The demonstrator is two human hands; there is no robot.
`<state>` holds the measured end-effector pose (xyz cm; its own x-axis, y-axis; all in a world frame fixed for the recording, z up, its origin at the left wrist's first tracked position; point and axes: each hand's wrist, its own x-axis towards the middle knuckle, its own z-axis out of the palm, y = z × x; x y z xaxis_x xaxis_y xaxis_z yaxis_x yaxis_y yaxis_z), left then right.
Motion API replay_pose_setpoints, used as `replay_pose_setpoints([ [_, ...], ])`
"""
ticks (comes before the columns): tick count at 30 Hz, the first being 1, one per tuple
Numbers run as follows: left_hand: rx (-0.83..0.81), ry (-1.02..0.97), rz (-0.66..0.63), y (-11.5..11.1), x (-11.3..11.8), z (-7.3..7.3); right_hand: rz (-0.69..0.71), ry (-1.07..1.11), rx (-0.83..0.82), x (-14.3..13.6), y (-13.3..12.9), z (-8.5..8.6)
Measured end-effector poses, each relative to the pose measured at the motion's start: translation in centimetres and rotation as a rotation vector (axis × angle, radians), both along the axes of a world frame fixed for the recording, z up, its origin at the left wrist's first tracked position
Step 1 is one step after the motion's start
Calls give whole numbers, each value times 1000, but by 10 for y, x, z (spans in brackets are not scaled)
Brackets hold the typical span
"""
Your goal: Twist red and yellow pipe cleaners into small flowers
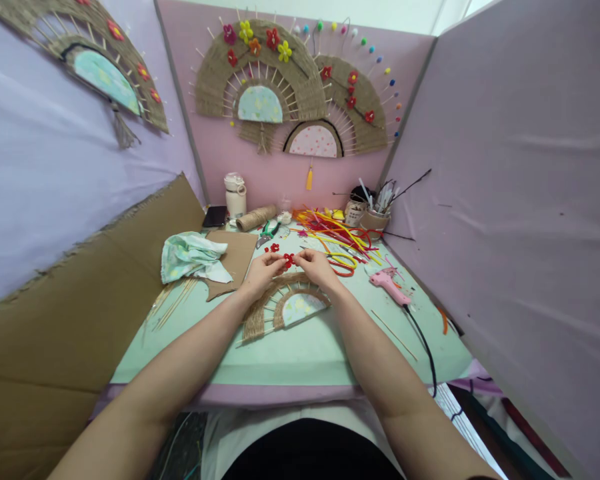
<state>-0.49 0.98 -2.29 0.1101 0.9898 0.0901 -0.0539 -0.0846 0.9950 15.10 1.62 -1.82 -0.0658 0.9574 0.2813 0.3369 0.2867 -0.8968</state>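
Between my two hands, a small red flower (289, 260) is pinched by the fingertips. My left hand (266, 272) grips it from the left side. From the right, my right hand (314, 264) closes on its other edge. Just below them a twine-wrapped fan (260, 321) with a pale patterned half-round centre lies on the table, partly covered by my hands and wrists. Another red flower (275, 247) rests on the table just beyond my left hand.
Right of my hands lie scissors (347, 261), a pink glue gun (391, 285) with a black cord, and a thin stick (394, 335). Coloured pipe cleaners (330, 230) spread behind. Leftward are crumpled cloth (190, 257), cardboard (237, 250) and sticks (177, 300). Green-handled pliers (268, 233) lie farther back.
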Motion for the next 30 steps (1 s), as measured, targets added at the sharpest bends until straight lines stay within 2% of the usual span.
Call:
replay_pose_setpoints([
  [5,-6,-10,-30,0,-1,1,52,141,-49,-1,-3,6],
  [8,-44,-49,-31,-1,-1,1,43,135,-65,-2,-5,7],
  [13,-39,2,-13,0,-1,-1,36,132,-56,-7,-8,5],
  [18,-65,-73,-27,0,-1,-1,30,142,-62,-8,-8,3],
  [23,-50,-78,19,0,0,-1,78,182,-82,-9,-9,4],
  [30,-49,-86,16,0,1,-1,110,197,-109,-9,-10,5],
])
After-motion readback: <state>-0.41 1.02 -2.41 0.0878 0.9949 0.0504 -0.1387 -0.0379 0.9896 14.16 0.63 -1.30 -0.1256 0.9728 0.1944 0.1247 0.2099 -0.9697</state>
